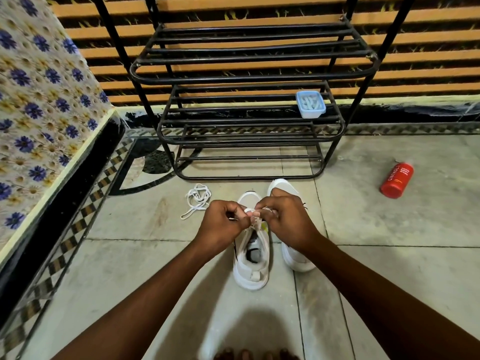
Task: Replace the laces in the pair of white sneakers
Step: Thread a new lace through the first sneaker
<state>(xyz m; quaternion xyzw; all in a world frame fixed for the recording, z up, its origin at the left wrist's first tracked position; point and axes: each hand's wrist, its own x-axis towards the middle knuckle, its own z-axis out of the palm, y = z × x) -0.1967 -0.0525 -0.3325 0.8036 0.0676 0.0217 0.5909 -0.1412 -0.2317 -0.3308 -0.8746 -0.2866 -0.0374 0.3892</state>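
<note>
Two white sneakers stand side by side on the floor, toes away from me. Over the tongue of the left sneaker my left hand and my right hand meet, both pinching a white lace between the fingertips. My right hand and forearm cover much of the right sneaker. A loose white lace lies in a tangle on the floor to the left of the shoes.
A black metal shoe rack stands just behind the sneakers, with a small pale blue plastic box on a shelf. A red bottle lies on the floor at right. A flower-tiled ledge runs along the left.
</note>
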